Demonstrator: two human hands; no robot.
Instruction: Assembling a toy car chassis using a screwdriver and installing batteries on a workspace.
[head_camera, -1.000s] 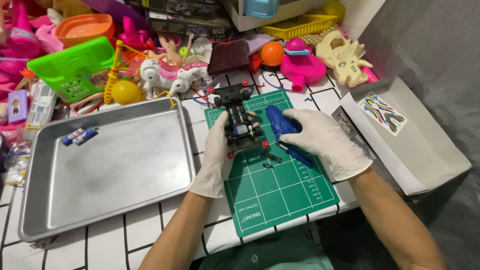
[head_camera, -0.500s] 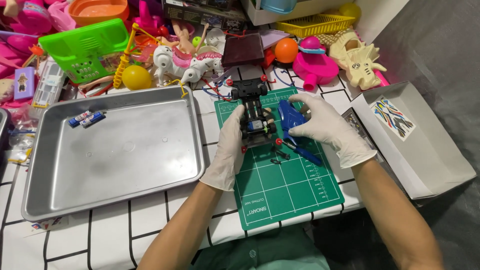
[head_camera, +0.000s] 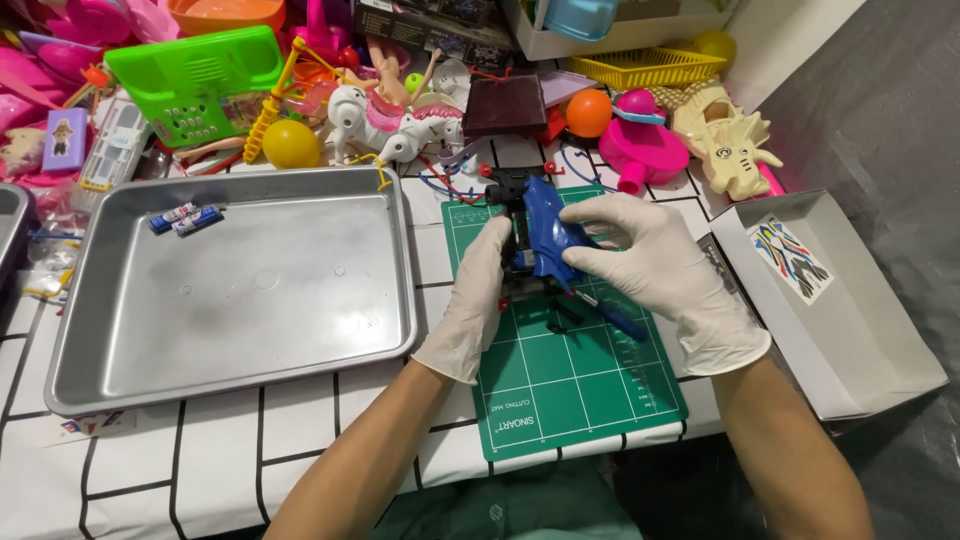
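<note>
The left hand (head_camera: 478, 300) pinches the toy car frame (head_camera: 522, 262); the right hand (head_camera: 650, 265) pinches the blue body shell (head_camera: 545, 230), half on.

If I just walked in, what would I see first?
Two white-gloved hands in the middle: the left hand steadies a small black toy car on a green cutting mat, and the right hand holds its blue body shell. To the left lies a big metal tray, with a bright heap of toys behind.
</note>
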